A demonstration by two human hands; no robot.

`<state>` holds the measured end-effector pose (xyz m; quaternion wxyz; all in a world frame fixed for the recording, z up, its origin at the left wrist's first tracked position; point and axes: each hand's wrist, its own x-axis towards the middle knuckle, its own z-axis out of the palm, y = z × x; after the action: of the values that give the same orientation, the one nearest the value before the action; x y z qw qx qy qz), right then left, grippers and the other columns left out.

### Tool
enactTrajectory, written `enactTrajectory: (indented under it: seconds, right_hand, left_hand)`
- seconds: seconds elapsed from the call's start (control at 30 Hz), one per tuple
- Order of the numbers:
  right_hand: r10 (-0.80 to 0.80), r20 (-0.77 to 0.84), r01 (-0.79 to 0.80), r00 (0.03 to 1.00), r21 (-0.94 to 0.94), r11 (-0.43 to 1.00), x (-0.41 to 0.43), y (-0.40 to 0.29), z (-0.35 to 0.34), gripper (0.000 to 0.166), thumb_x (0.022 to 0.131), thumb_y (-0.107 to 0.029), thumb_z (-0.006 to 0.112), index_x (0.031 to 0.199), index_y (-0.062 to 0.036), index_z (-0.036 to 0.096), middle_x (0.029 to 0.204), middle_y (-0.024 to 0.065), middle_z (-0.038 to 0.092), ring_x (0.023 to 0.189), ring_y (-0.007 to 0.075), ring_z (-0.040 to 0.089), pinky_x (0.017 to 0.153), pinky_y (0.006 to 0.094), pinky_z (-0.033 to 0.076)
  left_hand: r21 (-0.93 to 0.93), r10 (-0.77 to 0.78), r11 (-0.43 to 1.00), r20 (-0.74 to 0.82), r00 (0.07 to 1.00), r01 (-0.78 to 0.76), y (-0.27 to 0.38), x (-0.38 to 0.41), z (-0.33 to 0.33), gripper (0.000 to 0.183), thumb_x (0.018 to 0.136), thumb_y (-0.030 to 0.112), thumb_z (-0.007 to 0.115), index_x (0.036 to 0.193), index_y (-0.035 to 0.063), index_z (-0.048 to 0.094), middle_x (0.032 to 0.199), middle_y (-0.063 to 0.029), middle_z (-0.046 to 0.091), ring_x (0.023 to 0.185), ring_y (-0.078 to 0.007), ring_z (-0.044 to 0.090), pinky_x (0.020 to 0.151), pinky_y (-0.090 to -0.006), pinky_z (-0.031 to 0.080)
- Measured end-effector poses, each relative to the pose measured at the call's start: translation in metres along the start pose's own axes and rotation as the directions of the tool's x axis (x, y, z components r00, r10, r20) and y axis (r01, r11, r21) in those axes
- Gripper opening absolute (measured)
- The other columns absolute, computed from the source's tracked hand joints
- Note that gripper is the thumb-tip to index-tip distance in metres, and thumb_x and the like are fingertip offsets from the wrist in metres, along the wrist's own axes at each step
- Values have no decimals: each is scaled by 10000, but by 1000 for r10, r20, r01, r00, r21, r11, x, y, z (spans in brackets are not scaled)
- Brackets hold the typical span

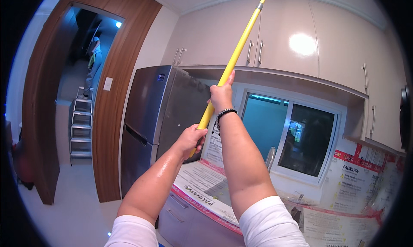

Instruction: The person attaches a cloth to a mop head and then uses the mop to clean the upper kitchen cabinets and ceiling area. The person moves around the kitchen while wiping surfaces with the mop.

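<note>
A yellow telescopic pole point(240, 47) slants up and to the right in front of the upper cabinets point(285, 27). My left hand point(191, 140) is wrapped around its lower end. Higher on the shaft, my right hand point(222, 93) grips it with one finger laid along it and a braided bracelet at the wrist. A grey collar point(259, 6) joins the pole's sections. The top passes out of the picture near the ceiling moulding, so what it carries cannot be made out.
Left of the pole stands a two-door refrigerator point(145, 108). Printed protective sheeting point(196, 179) covers the counter below a sliding window point(306, 139) and faucet point(270, 158). Through a wood-framed doorway point(108, 124), a person point(95, 58) stands on an aluminium stepladder point(81, 126), holding a cloth.
</note>
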<state>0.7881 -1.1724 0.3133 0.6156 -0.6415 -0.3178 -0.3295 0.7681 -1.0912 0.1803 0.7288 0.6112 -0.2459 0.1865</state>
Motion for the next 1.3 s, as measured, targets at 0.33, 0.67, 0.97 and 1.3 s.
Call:
enactTrajectory:
  seconds: [0.33,0.67,0.97,1.3]
  right_hand:
    - [-176,-36,179,984,161,971,4,-38,71,850,726,-41,554,1338,-160,-24,883,74,443,637,130,482,479,289,457]
    - [-181,209,34,961,560,828,-84,-89,91,386,770,-65,512,1068,-123,275,750,102,494,561,205,554,484,323,483]
    - [-100,120,28,988,490,871,-66,-93,135,321,739,-48,481,989,-136,302,650,56,429,446,148,456,387,300,422]
    - [-48,-27,55,998,472,880,-16,-89,267,285,724,-39,485,928,-144,315,633,42,439,465,146,455,394,285,402]
  left_hand:
    - [62,-9,998,113,994,2,84,-33,-76,179,810,232,509,795,86,407,585,-14,432,388,-83,391,335,-223,320]
    - [17,12,1000,224,974,-16,144,-81,-86,194,794,217,524,820,37,455,611,-28,454,459,-87,430,396,-222,357]
    - [-64,58,997,333,941,-38,148,-72,-139,301,809,260,515,941,1,438,791,-89,509,551,-119,519,480,-220,433]
    - [-17,-48,998,514,856,66,182,-5,-277,277,771,226,561,937,45,432,735,-66,508,537,-115,533,467,-214,440]
